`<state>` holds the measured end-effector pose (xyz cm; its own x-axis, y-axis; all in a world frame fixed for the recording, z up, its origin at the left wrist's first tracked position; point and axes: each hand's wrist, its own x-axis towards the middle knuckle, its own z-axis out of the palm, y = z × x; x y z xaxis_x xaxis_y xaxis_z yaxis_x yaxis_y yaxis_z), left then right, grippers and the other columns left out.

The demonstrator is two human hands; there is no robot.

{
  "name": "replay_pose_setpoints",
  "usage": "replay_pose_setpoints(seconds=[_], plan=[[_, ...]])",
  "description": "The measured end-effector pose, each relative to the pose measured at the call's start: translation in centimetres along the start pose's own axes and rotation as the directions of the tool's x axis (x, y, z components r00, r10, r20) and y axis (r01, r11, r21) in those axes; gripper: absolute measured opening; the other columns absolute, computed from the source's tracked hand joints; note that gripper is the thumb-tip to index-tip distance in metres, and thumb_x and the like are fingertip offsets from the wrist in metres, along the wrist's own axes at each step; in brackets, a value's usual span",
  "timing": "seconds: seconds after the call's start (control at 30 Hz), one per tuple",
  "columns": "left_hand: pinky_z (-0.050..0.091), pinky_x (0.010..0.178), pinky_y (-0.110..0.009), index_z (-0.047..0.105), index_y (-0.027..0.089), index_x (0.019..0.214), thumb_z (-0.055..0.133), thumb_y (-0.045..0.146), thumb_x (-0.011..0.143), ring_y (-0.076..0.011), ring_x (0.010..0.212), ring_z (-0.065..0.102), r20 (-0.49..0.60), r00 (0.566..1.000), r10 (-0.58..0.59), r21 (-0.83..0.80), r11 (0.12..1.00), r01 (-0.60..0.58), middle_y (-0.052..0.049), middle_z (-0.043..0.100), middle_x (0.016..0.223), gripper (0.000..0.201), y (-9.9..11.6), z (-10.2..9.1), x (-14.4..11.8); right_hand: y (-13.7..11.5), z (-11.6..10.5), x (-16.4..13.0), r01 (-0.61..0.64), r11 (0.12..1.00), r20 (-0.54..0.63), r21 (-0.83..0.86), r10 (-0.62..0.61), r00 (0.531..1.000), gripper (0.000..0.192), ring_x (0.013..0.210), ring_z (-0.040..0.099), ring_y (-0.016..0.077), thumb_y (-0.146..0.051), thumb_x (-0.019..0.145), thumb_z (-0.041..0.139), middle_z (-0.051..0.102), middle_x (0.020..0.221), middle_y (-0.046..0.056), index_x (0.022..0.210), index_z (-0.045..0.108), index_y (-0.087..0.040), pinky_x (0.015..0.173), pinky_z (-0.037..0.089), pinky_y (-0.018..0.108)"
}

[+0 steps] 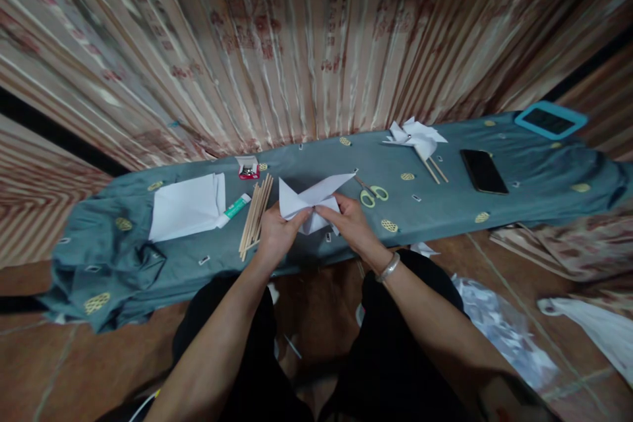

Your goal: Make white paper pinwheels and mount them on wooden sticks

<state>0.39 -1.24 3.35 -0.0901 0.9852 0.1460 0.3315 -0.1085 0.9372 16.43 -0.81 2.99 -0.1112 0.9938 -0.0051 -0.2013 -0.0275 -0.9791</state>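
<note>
Bench (pixel 534 201) draped in blue-grey patterned cloth. Left hand (pixel 275 232) and right hand (pixel 349 221) both pinch a folded white paper piece (pixel 311 201) at its centre. To the left: bundle of wooden sticks (pixel 255 216), glue tube (pixel 234 208), stack of white sheets (pixel 186 206), small red box (pixel 248 170). To the right: green-handled scissors (pixel 372 192), finished paper pinwheel (pixel 415 137), black phone (pixel 483 171), blue-framed tablet (pixel 550 120).

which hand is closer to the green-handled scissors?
Right. The right hand holds the folded white paper just left of the scissors, apart from them. The left hand grips the paper's other side, farther off, by the wooden sticks.
</note>
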Motion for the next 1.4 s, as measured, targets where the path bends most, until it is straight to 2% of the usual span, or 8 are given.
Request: replay_pose_setpoints(seconds=[0.33,0.67,0.87,1.13,1.27,1.4], plan=[[0.048,0.056,-0.027,0.071,0.014,0.069,0.077,0.041,0.058,-0.0201,0.061,0.064,-0.031,0.996,-0.083,-0.065,0.995,0.081,-0.006,0.072,0.066,0.03,0.5,-0.1,0.1,-0.4,-0.2,-0.3,-0.039,0.999,0.035,-0.026,0.04,0.999,0.036,0.067,0.06,0.0137,-0.043,0.063,0.08,0.071,0.075,-0.001,0.087,0.071,-0.018,0.065,0.047,0.026],[0.049,0.053,-0.025,0.065,0.017,0.056,0.075,0.032,0.058,-0.0181,0.056,0.061,-0.008,0.985,-0.171,-0.103,0.98,0.169,-0.003,0.067,0.058,0.019,1.9,0.3,-0.3,-0.1,0.3,-0.4,-0.148,0.989,-0.082,-0.012,0.147,0.986,0.039,0.057,0.058,0.0121,-0.048,0.051,0.086,0.07,0.066,0.0,0.069,0.07,-0.017,0.056,0.045,0.026],[0.047,0.052,-0.024,0.062,0.016,0.052,0.075,0.032,0.06,-0.017,0.054,0.059,0.025,0.986,-0.163,-0.083,0.983,0.165,-0.001,0.061,0.051,0.022,2.2,0.3,-0.6,-0.3,0.5,-0.4,-0.196,0.98,-0.091,0.015,0.197,0.976,0.042,0.058,0.061,0.0148,-0.049,0.05,0.086,0.072,0.068,0.003,0.072,0.072,-0.016,0.058,0.048,0.028],[0.046,0.053,-0.024,0.068,0.013,0.061,0.074,0.037,0.059,-0.0156,0.055,0.059,0.069,0.977,-0.201,-0.133,0.969,0.208,-0.002,0.066,0.057,0.025,1.1,0.5,-0.6,-0.7,0.7,-0.5,-0.167,0.986,-0.108,0.0,0.167,0.98,0.04,0.056,0.059,0.0132,-0.05,0.053,0.085,0.071,0.066,0.002,0.071,0.073,-0.016,0.056,0.047,0.027],[0.049,0.057,-0.026,0.071,0.014,0.065,0.075,0.041,0.057,-0.0178,0.059,0.062,0.111,0.979,-0.173,-0.181,0.965,0.191,-0.004,0.07,0.063,0.028,1.5,0.4,-0.7,-0.6,0.3,-0.4,-0.14,0.988,-0.104,-0.063,0.133,0.986,0.036,0.053,0.055,0.0118,-0.05,0.055,0.083,0.069,0.061,0.001,0.063,0.072,-0.017,0.052,0.042,0.025],[0.053,0.062,-0.029,0.074,0.013,0.07,0.081,0.045,0.053,-0.0202,0.064,0.066,0.176,0.967,-0.185,-0.252,0.941,0.226,-0.006,0.073,0.07,0.037,1.8,0.4,-0.9,-0.4,-0.1,-0.4,-0.1,0.985,-0.087,-0.139,0.088,0.992,0.034,0.053,0.054,0.0118,-0.05,0.06,0.08,0.067,0.059,0.001,0.059,0.07,-0.017,0.051,0.04,0.025]])
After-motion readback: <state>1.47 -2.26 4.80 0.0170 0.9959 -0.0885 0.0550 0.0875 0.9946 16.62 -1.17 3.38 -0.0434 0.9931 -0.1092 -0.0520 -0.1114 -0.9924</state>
